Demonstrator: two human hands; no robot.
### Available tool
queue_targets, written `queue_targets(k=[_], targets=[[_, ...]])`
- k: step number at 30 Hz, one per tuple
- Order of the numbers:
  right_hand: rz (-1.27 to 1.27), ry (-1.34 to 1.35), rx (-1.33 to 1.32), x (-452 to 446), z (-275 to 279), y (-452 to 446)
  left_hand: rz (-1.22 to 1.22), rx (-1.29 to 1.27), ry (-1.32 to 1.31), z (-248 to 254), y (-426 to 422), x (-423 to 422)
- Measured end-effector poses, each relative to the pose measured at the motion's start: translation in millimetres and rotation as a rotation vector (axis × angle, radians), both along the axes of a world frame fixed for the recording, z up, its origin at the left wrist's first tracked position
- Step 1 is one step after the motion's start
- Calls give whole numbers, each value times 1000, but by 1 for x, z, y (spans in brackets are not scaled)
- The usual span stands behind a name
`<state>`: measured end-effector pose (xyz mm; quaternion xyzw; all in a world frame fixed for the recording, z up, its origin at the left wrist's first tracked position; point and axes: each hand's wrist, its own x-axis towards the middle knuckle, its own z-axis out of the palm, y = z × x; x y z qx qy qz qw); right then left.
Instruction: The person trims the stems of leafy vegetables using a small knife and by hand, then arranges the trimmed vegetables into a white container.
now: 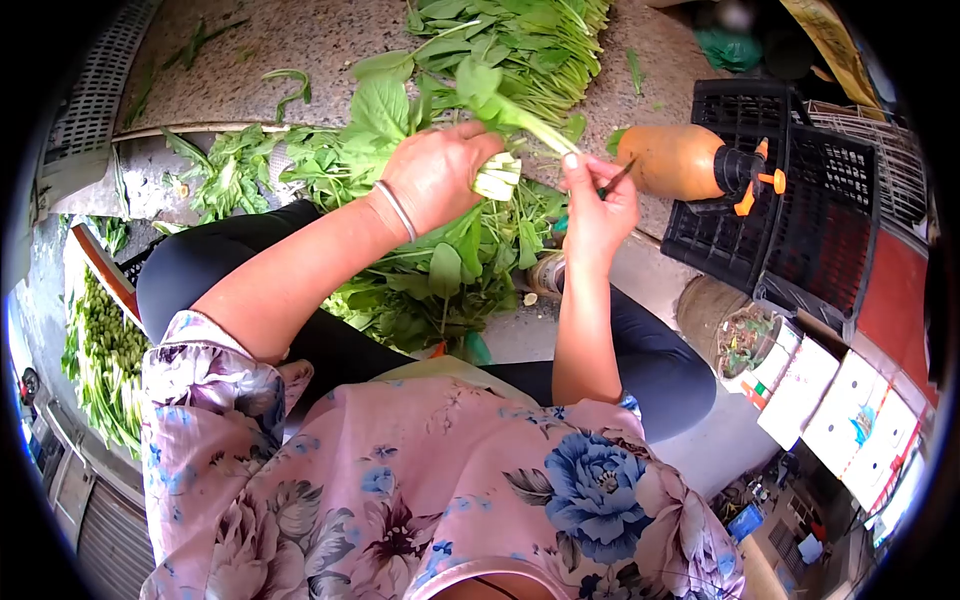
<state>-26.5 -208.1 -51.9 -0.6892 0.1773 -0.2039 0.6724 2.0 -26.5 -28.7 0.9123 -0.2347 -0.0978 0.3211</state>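
Observation:
My left hand (435, 175), with a bracelet at the wrist, is closed around a bunch of leafy green vegetables (497, 178). Their pale cut stem ends face right and the broad leaves hang out to the left. My right hand (600, 210) pinches the stem end of a single green stalk (535, 125), whose leaf reaches up and left over the bunch. A thin dark tool (618, 178), perhaps a small knife, also sits in the right fingers; its full shape is hidden. Below both hands, loose greens (450, 265) are heaped between my knees.
A large pile of greens (520, 50) lies on the speckled stone slab (300, 45). An orange spray bottle (672, 160) lies at the right, against black plastic crates (820, 215). More stalks (105, 350) are stacked at far left. Boxes (850, 420) stand at lower right.

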Motion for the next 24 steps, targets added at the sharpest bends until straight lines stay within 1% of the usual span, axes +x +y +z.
queue_targets(k=[2,3,4,6,7,8,10,11,14,16,18,19,21,22,24], targets=[[187,80,102,-11,7,3,1,-183,-212,1,-3,0],[267,206,201,-15,12,2,2,-211,-244,2,-5,-1],[265,206,200,-16,13,4,-1,-213,-243,3,-5,-2],[279,217,394,-19,15,9,-4,-229,-95,5,-6,-2],[276,216,394,-21,16,10,55,-254,-4,4,-7,-4],[327,216,367,-23,17,11,52,-255,-3,3,-7,-3],[432,216,314,-26,19,12,167,-412,331,-1,-5,1],[484,270,289,-29,23,12,165,-436,419,-10,-4,4],[533,306,313,-30,25,19,108,-495,419,-16,-3,6],[539,345,308,-28,27,21,102,-499,416,-10,-2,6],[545,398,406,-28,16,15,125,-447,436,-5,-2,5],[544,399,405,-30,10,11,125,-448,437,-7,-1,5],[486,425,603,-32,-1,3,123,-335,406,-11,2,7],[491,428,604,-29,-5,-2,128,-335,406,-11,5,8],[402,752,401,-24,-17,-13,151,-286,461,-9,9,9]])
